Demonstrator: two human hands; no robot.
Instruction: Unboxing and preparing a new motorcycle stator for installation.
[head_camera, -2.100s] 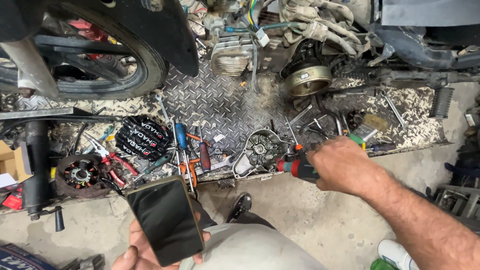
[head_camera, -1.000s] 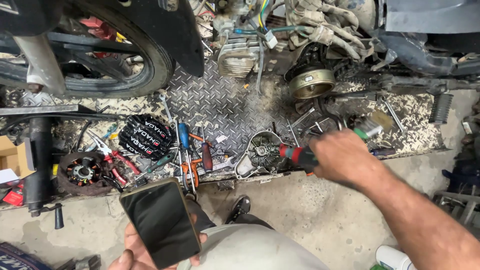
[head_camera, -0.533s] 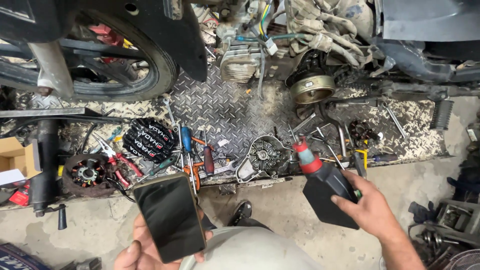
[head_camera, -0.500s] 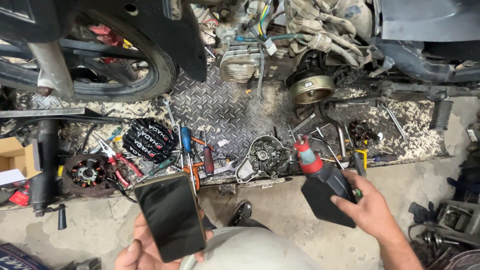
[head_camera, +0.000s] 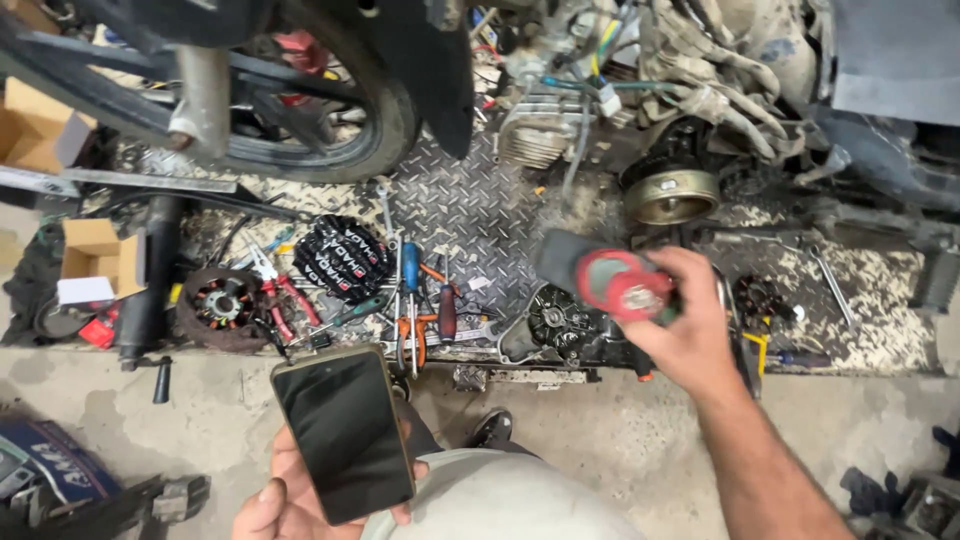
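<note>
My left hand (head_camera: 290, 495) holds a dark-screened phone (head_camera: 343, 433) flat, low in the head view, near my knee. My right hand (head_camera: 690, 325) grips a black oil bottle with a red cap (head_camera: 625, 285), raised so its capped end points toward the camera. Below the bottle lies a round engine cover (head_camera: 560, 320) on the metal tread plate (head_camera: 470, 205). A gold clutch drum (head_camera: 672, 195) sits on the engine beyond my right hand.
A motorcycle wheel (head_camera: 300, 150) stands at upper left. Screwdrivers and pliers (head_camera: 415, 300), a stator coil (head_camera: 222, 305) and a black glove (head_camera: 345, 258) lie on the plate. Cardboard boxes (head_camera: 95, 262) are at left. Concrete floor runs below.
My right hand picked the bottle from among the tools, drew it down toward me, then lifted it over the engine cover with its red cap turned toward the camera. The phone hand stayed put.
</note>
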